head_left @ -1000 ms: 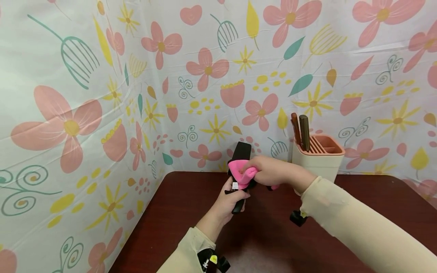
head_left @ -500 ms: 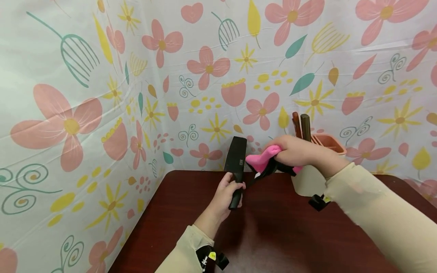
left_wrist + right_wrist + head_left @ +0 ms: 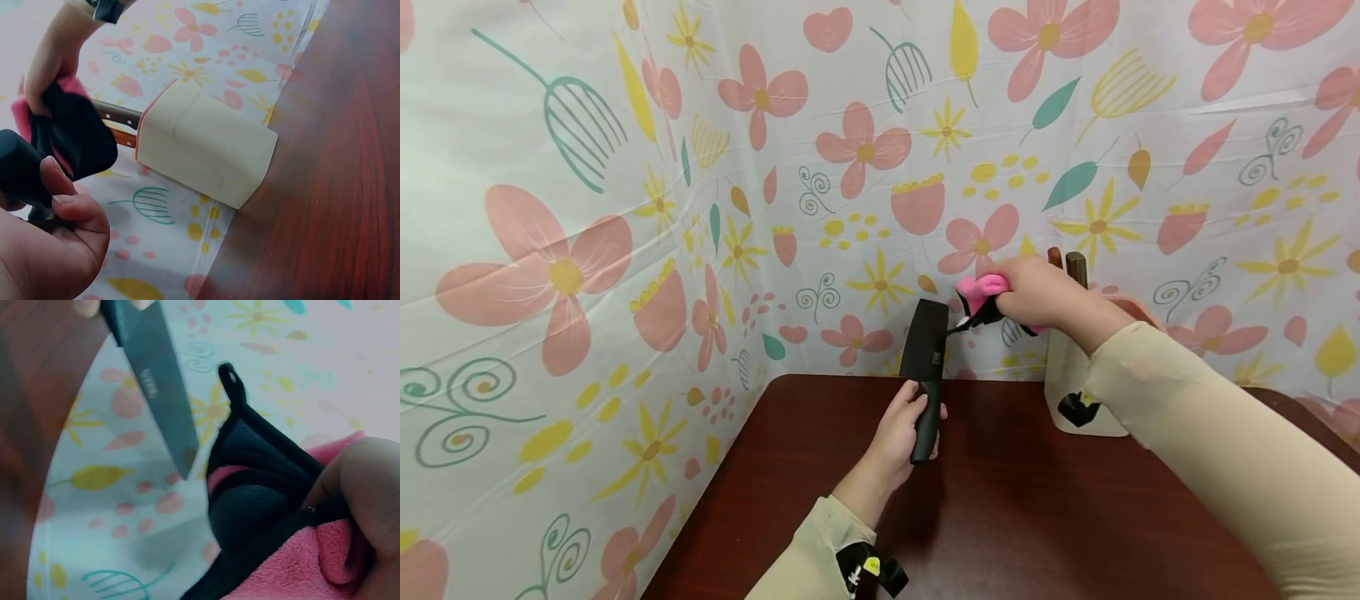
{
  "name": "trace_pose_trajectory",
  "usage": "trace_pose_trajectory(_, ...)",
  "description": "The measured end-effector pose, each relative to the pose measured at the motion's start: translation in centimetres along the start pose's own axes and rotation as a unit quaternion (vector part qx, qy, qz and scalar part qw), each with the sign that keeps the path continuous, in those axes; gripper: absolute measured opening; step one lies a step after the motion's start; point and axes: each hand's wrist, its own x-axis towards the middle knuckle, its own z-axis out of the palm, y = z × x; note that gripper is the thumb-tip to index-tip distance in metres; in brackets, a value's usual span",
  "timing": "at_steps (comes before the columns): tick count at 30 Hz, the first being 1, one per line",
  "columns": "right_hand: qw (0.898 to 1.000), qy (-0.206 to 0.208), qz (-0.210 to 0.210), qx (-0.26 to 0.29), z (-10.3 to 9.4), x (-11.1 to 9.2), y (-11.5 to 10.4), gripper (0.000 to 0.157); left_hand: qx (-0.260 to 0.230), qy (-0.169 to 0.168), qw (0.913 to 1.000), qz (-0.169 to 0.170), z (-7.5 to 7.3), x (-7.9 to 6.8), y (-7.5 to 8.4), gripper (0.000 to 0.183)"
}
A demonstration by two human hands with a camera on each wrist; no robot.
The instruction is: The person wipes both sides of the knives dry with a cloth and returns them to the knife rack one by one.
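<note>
A black kitchen knife with a broad, cleaver-like blade (image 3: 923, 342) points up and away in the head view. My left hand (image 3: 897, 429) grips its black handle (image 3: 927, 423), fingers curled round it. To the right of the blade, my right hand (image 3: 1037, 293) holds a bunched cloth (image 3: 281, 569), fluffy pink on one side and black on the other. A black hanging loop (image 3: 232, 384) sticks out from the cloth's corner. In the right wrist view the cloth and the blade are apart. Fingers hide part of the folded cloth.
Behind my right forearm stands a cream knife holder (image 3: 206, 140) with an orange rim; two knife handles (image 3: 119, 115) stick out of it. A dark red-brown table (image 3: 1000, 500) lies below. Flower-patterned sheeting (image 3: 865, 208) rises at the back and left.
The cloth was wrapped over the knife a second ago; my right hand has pulled it off to the right, then lifted it a little. My left hand keeps its grip on the knife.
</note>
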Motion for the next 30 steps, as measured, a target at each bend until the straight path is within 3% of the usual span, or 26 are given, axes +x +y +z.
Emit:
trace_pose_trajectory(5, 0.999, 0.015, -0.002, -0.035, 2.6, 1.4, -0.4, 0.034, -0.005, 0.001, 1.0, -0.002, 0.1, 0.0, 0.0, 0.04)
trace_pose_trajectory(10, 0.999, -0.017, -0.002, -0.043, 5.6, 1.6, -0.6, 0.054, -0.009, 0.0, 0.9999, -0.005, 0.5, 0.0, 0.0, 0.041)
trace_pose_trajectory(17, 0.999, -0.024, 0.0, -0.023, 7.9, 1.8, -1.5, 0.029, -0.006, -0.007, 1.0, -0.003, 0.6, 0.1, 0.1, 0.041)
trace_pose_trajectory(24, 0.998, -0.003, -0.029, -0.047, 9.0, 1.6, -2.0, 0.035, -0.004, -0.01, 0.9999, -0.004, 0.6, 0.1, 0.0, 0.041)
trace_pose_trajectory(30, 0.994, -0.012, -0.052, -0.095, 9.5, 1.2, -3.0, 0.025, 0.002, -0.02, 0.9998, -0.009, 0.4, 0.1, 0.0, 0.042)
